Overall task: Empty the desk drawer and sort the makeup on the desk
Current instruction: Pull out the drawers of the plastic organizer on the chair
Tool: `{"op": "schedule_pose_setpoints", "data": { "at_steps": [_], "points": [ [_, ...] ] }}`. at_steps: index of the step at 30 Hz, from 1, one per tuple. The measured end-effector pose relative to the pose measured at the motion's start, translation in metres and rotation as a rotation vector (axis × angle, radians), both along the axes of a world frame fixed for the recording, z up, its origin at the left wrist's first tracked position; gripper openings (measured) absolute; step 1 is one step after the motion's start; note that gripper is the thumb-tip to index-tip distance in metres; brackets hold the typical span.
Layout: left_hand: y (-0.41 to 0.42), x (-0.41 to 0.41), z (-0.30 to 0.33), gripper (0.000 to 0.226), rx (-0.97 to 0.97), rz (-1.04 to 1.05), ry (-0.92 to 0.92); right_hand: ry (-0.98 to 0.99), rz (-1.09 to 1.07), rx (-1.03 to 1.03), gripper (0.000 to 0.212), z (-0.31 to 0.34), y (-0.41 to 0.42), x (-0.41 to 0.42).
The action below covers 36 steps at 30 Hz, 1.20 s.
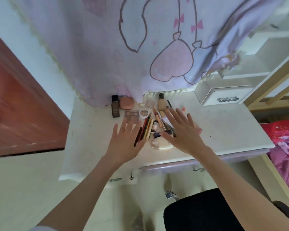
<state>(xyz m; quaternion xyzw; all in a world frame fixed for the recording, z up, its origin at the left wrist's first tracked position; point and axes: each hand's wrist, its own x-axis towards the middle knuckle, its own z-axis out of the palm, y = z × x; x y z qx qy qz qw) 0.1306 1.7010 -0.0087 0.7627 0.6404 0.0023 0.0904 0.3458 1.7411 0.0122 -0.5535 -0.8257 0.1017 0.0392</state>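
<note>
Drawer front [172,165] under the desk edge looks shut, so the emptying part seems done, and the sorting is the step in hand. Above it, over the white desk [223,129], both hands are spread flat with palms down and nothing held. The left hand [123,140] hovers at the near left of the makeup heap, the right hand [182,130] over its right side, partly hiding a dark lipstick [157,134] and a pale compact [163,145].

Between the two hands lies a bundle of pencils [144,130], and their long axis runs from near-left to far-right. The near tips point at the left hand, so I judge this hand is nearer to take them, with a grip across the shafts.

Farther back stand an eyeshadow palette [132,115], a round powder jar [144,113], a dark foundation bottle [115,105] and a pink compact [127,102], near the hanging curtain [140,47].
</note>
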Motion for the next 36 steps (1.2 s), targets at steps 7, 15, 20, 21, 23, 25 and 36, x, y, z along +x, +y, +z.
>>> {"op": "schedule_pose_setpoints", "data": {
  "at_steps": [7,15,20,21,23,25,36],
  "points": [
    [-0.095,-0.053,0.058,0.080,0.178,0.306,-0.049,-0.031,0.206,0.078,0.095,0.059,-0.052,-0.053],
    [-0.233,-0.137,0.094,0.086,0.271,0.639,0.023,0.002,0.532,0.067,0.089,0.090,-0.127,-0.163],
    [-0.307,-0.202,0.110,0.081,0.363,0.859,-0.019,0.105,0.672,0.046,0.080,0.119,-0.171,-0.267],
    [-0.322,-0.216,0.112,0.082,0.386,0.902,-0.024,0.130,0.704,0.035,0.079,0.123,-0.182,-0.290],
    [-0.354,-0.247,0.111,0.088,0.414,0.983,-0.011,0.166,0.795,0.022,0.077,0.127,-0.209,-0.339],
    [-0.387,-0.280,0.106,0.094,0.432,1.078,0.007,0.173,0.890,0.028,0.077,0.125,-0.237,-0.388],
    [-0.607,-0.402,0.093,0.086,0.389,1.621,0.062,0.055,1.428,-0.002,0.075,0.112,-0.437,-0.627]
  ]
}}
